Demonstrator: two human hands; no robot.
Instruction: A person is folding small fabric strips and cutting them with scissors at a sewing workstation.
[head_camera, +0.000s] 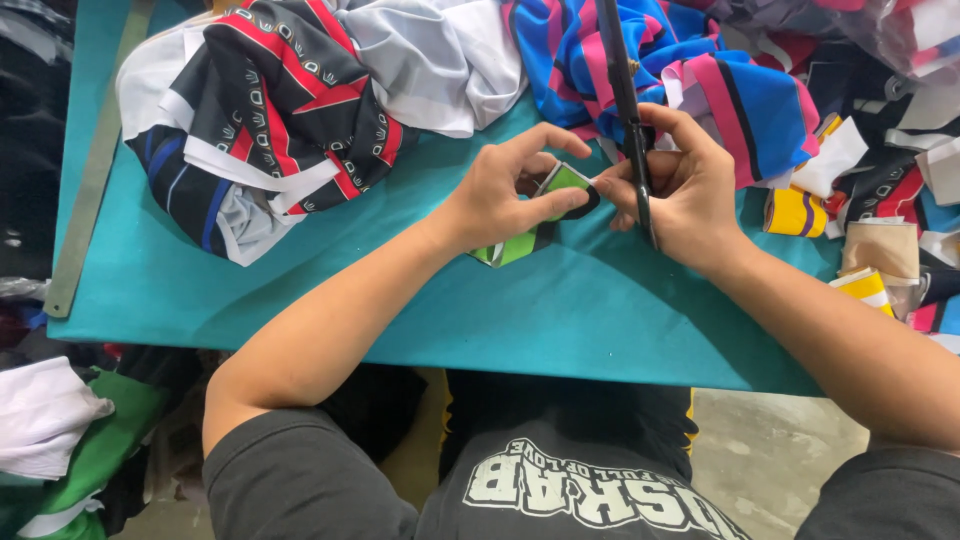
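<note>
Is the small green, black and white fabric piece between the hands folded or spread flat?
Folded: the green fabric piece is doubled over at the left hand's fingertips, and a corner shows below the palm. The right hand holds scissors.

Table (300, 300) carries all items. Fabric piece (560, 190) lies mid-table, between left hand (510, 195) and right hand (680, 190), touching both. Scissors (625, 100) stand across the right hand. Garment pile (290, 110) lies behind-left; second pile (680, 70) behind-right. Scraps (860, 200) lie right. Ruler (95, 170) runs along the left edge.

Table (300, 300) covered in teal cloth; fabric pieces (280, 110) piled along far edge (metal ruler (95, 170) laid at left).
</note>
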